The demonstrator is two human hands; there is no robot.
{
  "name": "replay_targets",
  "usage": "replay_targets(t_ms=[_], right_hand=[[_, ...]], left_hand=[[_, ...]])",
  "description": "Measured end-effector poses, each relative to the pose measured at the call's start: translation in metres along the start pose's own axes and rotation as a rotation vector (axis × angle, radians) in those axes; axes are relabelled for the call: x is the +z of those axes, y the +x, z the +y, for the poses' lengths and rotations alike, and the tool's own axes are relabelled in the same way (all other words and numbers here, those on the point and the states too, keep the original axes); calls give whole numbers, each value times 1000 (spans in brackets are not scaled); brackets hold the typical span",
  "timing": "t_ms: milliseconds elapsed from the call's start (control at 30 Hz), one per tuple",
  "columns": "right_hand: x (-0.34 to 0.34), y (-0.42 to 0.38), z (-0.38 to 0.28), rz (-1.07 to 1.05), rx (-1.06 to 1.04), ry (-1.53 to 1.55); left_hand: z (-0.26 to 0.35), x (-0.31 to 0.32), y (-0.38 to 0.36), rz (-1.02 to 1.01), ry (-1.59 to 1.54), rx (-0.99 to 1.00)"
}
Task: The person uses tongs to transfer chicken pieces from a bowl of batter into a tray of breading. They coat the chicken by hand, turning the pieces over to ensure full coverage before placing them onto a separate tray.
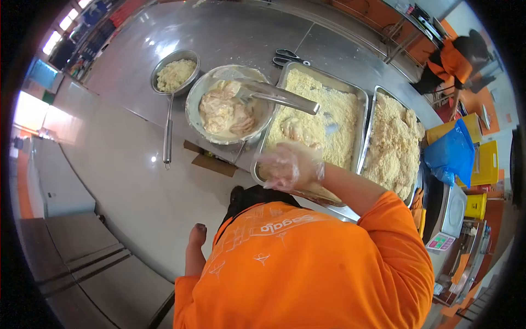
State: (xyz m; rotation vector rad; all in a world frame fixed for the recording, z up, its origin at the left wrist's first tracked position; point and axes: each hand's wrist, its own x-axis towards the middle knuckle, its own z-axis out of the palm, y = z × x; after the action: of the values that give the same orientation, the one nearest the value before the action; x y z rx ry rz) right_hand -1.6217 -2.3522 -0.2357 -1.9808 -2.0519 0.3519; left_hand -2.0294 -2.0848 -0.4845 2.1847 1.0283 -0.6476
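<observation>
1. Tongs [285,100] lean in the bowl [192,107] of wet meat [227,112], their end above the tray [362,118].
2. The right hand [290,166], in clear plastic, is just beside a lump [298,130] in the tray's crumbs [334,112]; finger pose unclear.
3. The left hand [197,234] hangs well apart from the table [235,38]; finger pose unclear.

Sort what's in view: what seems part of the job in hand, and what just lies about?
Probably in the job:
gloved right hand
crumb tray below it
bowl of coated pieces
tongs
second crumb tray
handled pan of crumbs

Apparently just lying about:
scissors
blue bag
scale
</observation>
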Motion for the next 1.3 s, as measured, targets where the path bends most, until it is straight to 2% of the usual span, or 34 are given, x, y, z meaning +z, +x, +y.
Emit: replay_targets(t_ms=[33,67,133,167,233,333,400,533,633,667,767,867,967,1033,1100,1167,1200,1233,1267,1300], right_hand=[[-1,-4,2,15,-20,-88],[7,-9,5,-1,30,356],[23,-18,10,-14,197,1284],[25,-20,10,49,318,1767],[4,-11,6,282,705,2798],[-19,-23,15,706,623,2673],[-17,-39,14,599,722,2700],[4,-74,-5,448,901,2755],[-19,-74,-9,202,1108,1457],[-37,-68,-8,123,1099,1022],[-87,-50,10,-100,899,-278],[-76,-58,79,176,1043,-43],[-56,-44,148,47,729,-606],[-50,-22,167,46,555,-516],[-32,-6,183,58,460,-301],[0,-2,199,80,429,28],[15,-1,205,89,408,193],[2,-2,191,33,448,260],[-35,2,161,-85,551,188],[-70,11,131,-203,652,52]], left_hand=[[23,-7,-20,10,-61,-74],[38,-8,-34,20,-124,-148],[28,25,-45,19,-218,-149],[23,39,-49,16,-260,-146],[23,51,-58,-20,-250,-193],[22,64,-68,-12,-286,-235],[12,70,-69,57,-351,-211],[-1,71,-70,74,-258,-271],[-2,66,-66,-11,-171,-348],[-2,61,-63,-2,-153,-345],[-18,55,-45,193,-490,-163],[-16,55,-39,242,-467,-161],[19,39,-58,127,-129,-165],[-12,56,-38,-116,90,27],[-20,61,-45,49,-229,16],[-10,49,-41,-113,-27,-188],[-7,44,-47,-54,-144,-215],[-4,40,-58,6,-263,-237],[10,29,-72,66,-386,-255],[32,17,-86,52,-318,-253]])
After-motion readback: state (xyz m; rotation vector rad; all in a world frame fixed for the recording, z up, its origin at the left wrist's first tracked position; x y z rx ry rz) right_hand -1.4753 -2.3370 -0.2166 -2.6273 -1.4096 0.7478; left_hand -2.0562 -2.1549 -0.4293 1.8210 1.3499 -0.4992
